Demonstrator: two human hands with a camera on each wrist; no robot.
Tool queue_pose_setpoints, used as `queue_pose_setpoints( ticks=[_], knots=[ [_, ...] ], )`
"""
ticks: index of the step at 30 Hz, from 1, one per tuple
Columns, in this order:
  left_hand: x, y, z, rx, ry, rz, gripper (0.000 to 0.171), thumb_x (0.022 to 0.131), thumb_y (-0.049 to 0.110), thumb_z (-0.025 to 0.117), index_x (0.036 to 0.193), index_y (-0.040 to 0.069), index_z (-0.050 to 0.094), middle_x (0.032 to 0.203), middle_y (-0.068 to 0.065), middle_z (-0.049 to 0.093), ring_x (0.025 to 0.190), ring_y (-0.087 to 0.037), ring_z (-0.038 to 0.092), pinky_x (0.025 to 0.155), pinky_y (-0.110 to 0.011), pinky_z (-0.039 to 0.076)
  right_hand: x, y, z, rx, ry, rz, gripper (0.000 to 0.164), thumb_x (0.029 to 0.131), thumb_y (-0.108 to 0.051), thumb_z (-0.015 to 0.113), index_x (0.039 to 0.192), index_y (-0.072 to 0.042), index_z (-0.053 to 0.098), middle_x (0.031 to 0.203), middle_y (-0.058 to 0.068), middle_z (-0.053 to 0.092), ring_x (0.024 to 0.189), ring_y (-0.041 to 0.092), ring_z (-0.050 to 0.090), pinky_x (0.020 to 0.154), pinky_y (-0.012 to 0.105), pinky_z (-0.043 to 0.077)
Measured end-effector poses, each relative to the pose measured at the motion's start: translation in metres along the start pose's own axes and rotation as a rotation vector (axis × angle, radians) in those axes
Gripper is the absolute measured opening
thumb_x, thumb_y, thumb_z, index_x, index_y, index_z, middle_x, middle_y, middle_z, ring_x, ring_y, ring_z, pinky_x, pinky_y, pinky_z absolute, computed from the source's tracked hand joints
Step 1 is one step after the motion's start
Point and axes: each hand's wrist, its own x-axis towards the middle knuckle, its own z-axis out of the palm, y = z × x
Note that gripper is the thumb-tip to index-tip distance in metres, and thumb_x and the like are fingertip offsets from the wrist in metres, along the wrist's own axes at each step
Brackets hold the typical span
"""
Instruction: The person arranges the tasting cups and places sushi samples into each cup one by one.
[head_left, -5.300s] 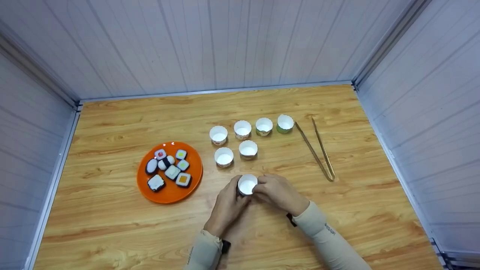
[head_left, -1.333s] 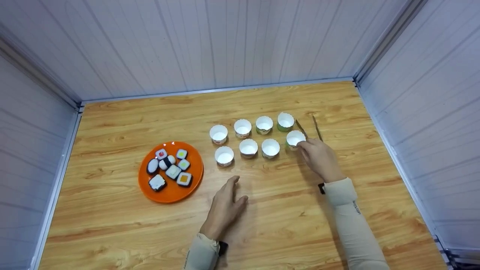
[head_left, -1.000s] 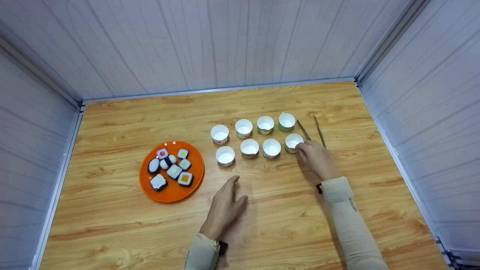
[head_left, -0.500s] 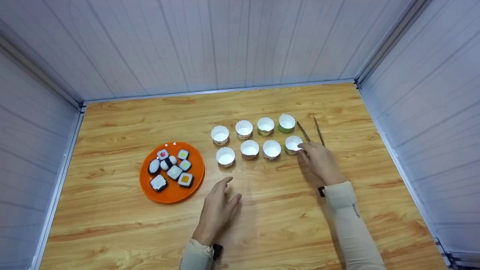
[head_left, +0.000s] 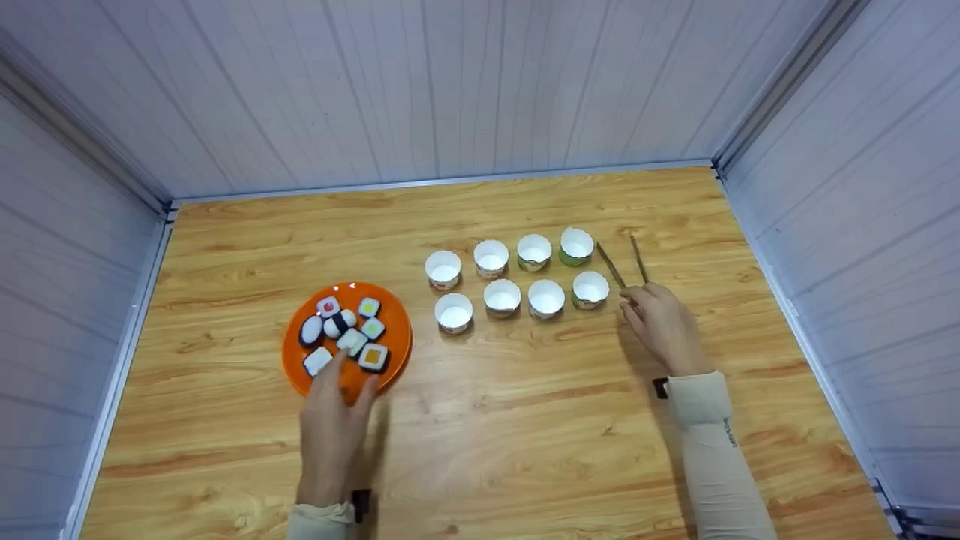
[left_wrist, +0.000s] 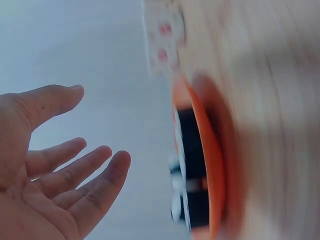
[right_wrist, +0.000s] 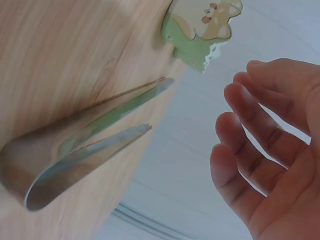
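My left hand (head_left: pixel 330 431) hovers over the near edge of an orange plate (head_left: pixel 401 352) in the head view, fingers spread and holding nothing. Several sushi pieces lie on the plate, among them one with an orange centre (head_left: pixel 373 358) and one with a black band (head_left: pixel 340 323). Over to the right, my right hand (head_left: pixel 664 326) is above metal tongs (head_left: pixel 611 265) and hides their bent end. The right wrist view shows its fingers (right_wrist: pixel 235 135) loosely bent, apart from the tongs (right_wrist: pixel 90 145). Nearest to this hand stands a white paper cup (head_left: pixel 590 289) with a green outside.
Several more paper cups stand upright in two rows in the middle, including one at the front left (head_left: pixel 454 313) and one at the back right (head_left: pixel 576 246). Pale panel walls (head_left: pixel 450 90) close in the wooden table (head_left: pixel 510 435) at the back and sides.
My left hand has swung left from the table's middle to the plate. The right hand has let go of the last cup in the front row and drawn right, over the tongs.
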Motion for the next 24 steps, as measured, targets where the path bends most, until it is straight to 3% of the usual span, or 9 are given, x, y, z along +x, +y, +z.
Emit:
queue_pose_setpoints(
  ticks=[5,10,16,21,24],
  knots=[
    [0.007,-0.027,-0.017,0.063,-0.041,-0.195,0.059,0.093,0.013,0.072,0.144,-0.003,0.046,0.141,-0.027,0.048,0.129,-0.041,0.046,0.105,-0.056,0.039,-0.003,0.008,-0.002,-0.010,-0.003,0.081,0.023,0.091,-0.015,0.074,0.109,-0.001,0.071,0.095,0.015,0.063,0.080,0.031,0.059,0.062,0.045,0.052],
    [0.009,-0.051,-0.021,0.063,-0.100,-0.304,0.065,0.093,0.011,0.070,0.146,-0.009,0.038,0.143,-0.031,0.041,0.132,-0.045,0.040,0.109,-0.058,0.032,-0.003,0.020,0.003,-0.026,-0.036,0.208,0.041,0.094,-0.026,0.072,0.122,0.003,0.064,0.105,0.020,0.058,0.089,0.035,0.056,0.067,0.049,0.051],
    [0.014,-0.062,-0.019,0.039,-0.250,-0.461,0.077,0.096,0.015,0.067,0.153,-0.009,0.021,0.151,-0.035,0.028,0.137,-0.046,0.032,0.111,-0.060,0.028,-0.004,0.029,0.012,-0.040,-0.181,0.365,0.066,0.094,-0.037,0.071,0.133,0.012,0.052,0.115,0.028,0.051,0.095,0.041,0.052,0.073,0.053,0.048],
    [0.020,-0.064,-0.016,0.013,-0.287,-0.518,0.085,0.097,0.017,0.065,0.156,-0.006,0.008,0.154,-0.035,0.020,0.138,-0.046,0.028,0.111,-0.059,0.026,-0.002,0.032,0.015,-0.036,-0.315,0.462,0.073,0.095,-0.043,0.068,0.134,0.014,0.047,0.122,0.032,0.047,0.100,0.045,0.052,0.074,0.057,0.049],
    [0.022,-0.065,-0.017,0.004,-0.282,-0.509,0.086,0.096,0.015,0.066,0.156,-0.007,0.008,0.154,-0.035,0.020,0.139,-0.046,0.027,0.112,-0.059,0.025,-0.002,0.034,0.018,-0.027,-0.359,0.483,0.069,0.095,-0.045,0.066,0.129,0.013,0.050,0.118,0.031,0.048,0.094,0.043,0.054,0.070,0.056,0.049]
  ],
)
